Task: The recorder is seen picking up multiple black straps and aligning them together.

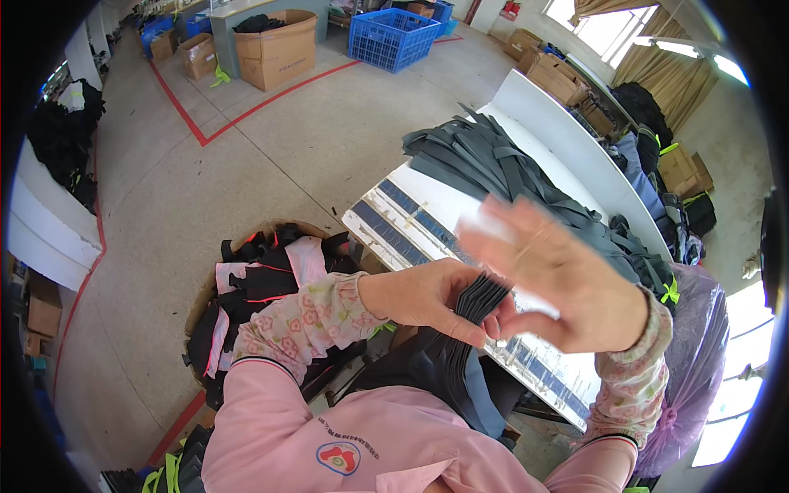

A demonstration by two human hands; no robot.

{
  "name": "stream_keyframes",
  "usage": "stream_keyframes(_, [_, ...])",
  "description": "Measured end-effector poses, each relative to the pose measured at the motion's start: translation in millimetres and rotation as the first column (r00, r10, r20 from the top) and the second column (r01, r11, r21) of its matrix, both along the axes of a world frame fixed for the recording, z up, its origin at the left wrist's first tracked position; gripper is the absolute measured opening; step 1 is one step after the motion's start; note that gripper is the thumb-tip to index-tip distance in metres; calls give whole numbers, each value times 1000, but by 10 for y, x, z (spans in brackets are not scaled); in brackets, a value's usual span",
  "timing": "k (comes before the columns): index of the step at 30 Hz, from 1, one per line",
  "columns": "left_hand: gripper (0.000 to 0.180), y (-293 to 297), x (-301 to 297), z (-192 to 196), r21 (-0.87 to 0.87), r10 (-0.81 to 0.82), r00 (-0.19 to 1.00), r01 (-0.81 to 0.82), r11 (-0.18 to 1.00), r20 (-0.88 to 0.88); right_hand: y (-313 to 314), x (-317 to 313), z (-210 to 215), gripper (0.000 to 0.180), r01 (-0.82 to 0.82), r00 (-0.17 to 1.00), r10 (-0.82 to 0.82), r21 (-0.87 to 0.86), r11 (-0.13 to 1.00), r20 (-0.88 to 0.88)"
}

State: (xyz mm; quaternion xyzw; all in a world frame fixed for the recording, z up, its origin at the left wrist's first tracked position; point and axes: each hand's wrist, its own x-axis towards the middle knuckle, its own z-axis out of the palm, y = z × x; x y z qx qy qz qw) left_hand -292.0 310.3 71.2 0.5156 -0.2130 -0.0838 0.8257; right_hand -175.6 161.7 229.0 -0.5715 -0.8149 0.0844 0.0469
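Far left: dark cloth heap on a white bench by the wall.
Floor: grey concrete with red lines; cardboard boxes and a blue crate at the far end.
Bin: round container at lower left, full of black and pink fabric scraps, just left of the surface.
Left hand: closed on a stack of dark grey pieces, thumb beneath and fingers wrapped over the top, sleeve in pink floral print.
Stack: held in the air between the two hands, above the near edge of the surface, its layers fanned a little at the upper end.
Right hand: open and blurred, palm turned toward the stack, fingers spread upward; its thumb meets the stack's edge. It clamps nothing.
Surface: long white top, with blue-striped strips taped along the near edge.
Pile: a large heap of grey straps lying across the middle of the surface, beyond the hands.
Right: purple plastic bag beside the surface; more boxes and black bags under curtained windows.
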Motion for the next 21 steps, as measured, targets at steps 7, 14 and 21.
stream_keyframes(7, [45, 4, 18, 15, 4, -4, 1000, 4, 1000, 14, 11, 11, 46, 80, 88, 995, -84, 96, 991, -44])
stream_keyframes(14, [40, -24, 58, -30, 57, -5, 998, 2, 998, 65, 83, 33, -27, 54, 14, 999, -18, -104, 994, -35])
stream_keyframes(21, [36, -5, -13, 7, 111, 12, 993, -25, 993, 116, 78, 37, -238, 43, 8, 999, -10, -59, 998, -37])
